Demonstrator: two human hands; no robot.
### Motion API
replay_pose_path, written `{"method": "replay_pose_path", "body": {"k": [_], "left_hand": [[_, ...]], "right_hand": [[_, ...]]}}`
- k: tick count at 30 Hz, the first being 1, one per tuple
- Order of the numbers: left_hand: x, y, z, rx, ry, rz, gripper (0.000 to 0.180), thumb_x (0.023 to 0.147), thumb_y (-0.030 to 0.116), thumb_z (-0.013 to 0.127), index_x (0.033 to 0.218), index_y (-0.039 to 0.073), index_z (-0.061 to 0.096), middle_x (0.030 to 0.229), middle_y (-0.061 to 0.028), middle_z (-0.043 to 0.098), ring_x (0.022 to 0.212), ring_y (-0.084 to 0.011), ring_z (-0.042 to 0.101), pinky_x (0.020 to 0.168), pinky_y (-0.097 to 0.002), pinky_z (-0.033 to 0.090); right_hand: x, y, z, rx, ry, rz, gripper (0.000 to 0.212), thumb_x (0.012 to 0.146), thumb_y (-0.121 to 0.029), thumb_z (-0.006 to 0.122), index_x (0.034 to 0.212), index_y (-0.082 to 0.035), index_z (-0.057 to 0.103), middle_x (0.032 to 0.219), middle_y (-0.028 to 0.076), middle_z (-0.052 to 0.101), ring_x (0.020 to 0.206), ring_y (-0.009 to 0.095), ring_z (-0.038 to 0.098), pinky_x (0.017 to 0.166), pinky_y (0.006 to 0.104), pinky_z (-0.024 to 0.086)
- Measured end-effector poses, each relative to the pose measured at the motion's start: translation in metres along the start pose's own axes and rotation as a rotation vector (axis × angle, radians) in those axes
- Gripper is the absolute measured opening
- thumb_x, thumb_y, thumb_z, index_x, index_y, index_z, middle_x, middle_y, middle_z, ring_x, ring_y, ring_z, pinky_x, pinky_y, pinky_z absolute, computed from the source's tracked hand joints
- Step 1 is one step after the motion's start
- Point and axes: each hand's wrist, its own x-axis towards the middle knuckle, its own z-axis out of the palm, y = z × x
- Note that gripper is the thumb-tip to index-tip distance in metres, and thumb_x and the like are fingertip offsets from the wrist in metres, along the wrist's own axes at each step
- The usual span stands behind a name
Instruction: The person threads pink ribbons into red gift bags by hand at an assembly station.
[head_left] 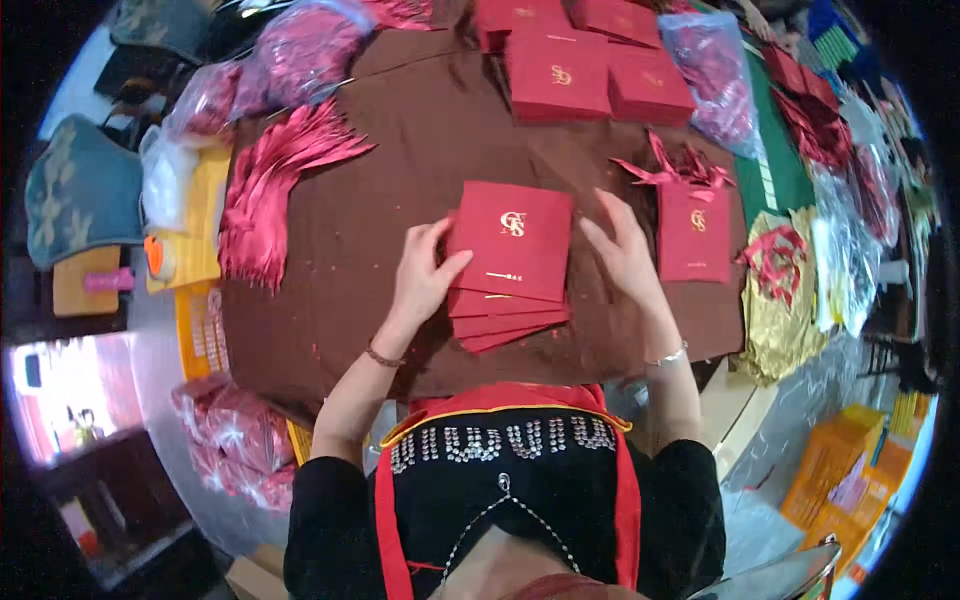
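So, fanned stack of red bags (pixel 512 240) in the middle of the frame, square in front of me. My left hand (pixel 427 270) is at its left edge, thumb tip over the top bag; can't tell whether those fingers pinch anything. My right hand (pixel 622 250) sits just off the right edge, fingers apart, holding nothing. Progress, my read: partway. The ribboned bag (pixel 693 255) at right of frame looks finished, red ribbon at its top end. My middle ones show no ribbon, so they look undone. Plenty left: bag piles (pixel 562 75) at top centre, loose ribbons (pixel 265 200) at upper left.
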Motion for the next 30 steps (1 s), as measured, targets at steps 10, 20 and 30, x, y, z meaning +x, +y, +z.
{"method": "replay_pose_path", "body": {"k": [10, 20, 30], "left_hand": [[-0.051, -0.013, 0.021, -0.151, 0.088, 0.083, 0.04, 0.079, 0.017, 0.064, 0.115, 0.004, 0.051, 0.118, -0.0158, 0.047, 0.109, -0.0329, 0.047, 0.094, -0.039, 0.039], [-0.024, -0.022, -0.007, 0.217, 0.097, 0.305, 0.025, 0.08, 0.017, 0.06, 0.103, 0.01, 0.059, 0.109, -0.0083, 0.053, 0.102, -0.0279, 0.048, 0.083, -0.0428, 0.039], [0.113, -0.128, -0.068, 1.012, 0.517, 0.209, 0.02, 0.078, 0.021, 0.053, 0.093, 0.012, 0.063, 0.096, -0.0041, 0.058, 0.095, -0.0236, 0.049, 0.078, -0.0441, 0.035]], "right_hand": [[0.011, -0.021, 0.034, -0.018, -0.373, 0.088, 0.042, 0.078, -0.014, 0.07, 0.113, 0.001, 0.055, 0.108, 0.015, 0.058, 0.1, 0.023, 0.056, 0.086, 0.0319, 0.044], [0.005, -0.059, 0.027, -0.136, -0.24, -0.117, 0.025, 0.076, -0.011, 0.07, 0.097, -0.002, 0.06, 0.099, 0.01, 0.053, 0.091, 0.024, 0.054, 0.083, 0.0343, 0.043], [-0.011, -0.071, 0.049, -0.268, -0.31, -0.397, 0.03, 0.08, -0.015, 0.066, 0.105, -0.001, 0.059, 0.1, 0.014, 0.058, 0.096, 0.029, 0.054, 0.086, 0.0366, 0.043]]}}
